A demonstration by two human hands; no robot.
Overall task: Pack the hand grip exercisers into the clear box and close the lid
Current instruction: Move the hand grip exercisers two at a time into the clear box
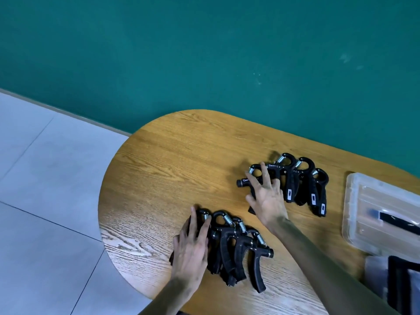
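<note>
Two rows of black hand grip exercisers with metal springs lie on the wooden table. The near row holds several, side by side. My left hand lies flat on its leftmost exerciser, fingers spread. The far row also holds several. My right hand rests on that row's leftmost exerciser, fingers splayed over its handle. The clear lid lies flat at the right edge. The clear box shows partly at the lower right, with dark contents I cannot make out.
The table's rounded end is at the left, with grey tiled floor beyond it. A teal wall runs behind the table. Bare wood lies between the two rows and toward the table's left end.
</note>
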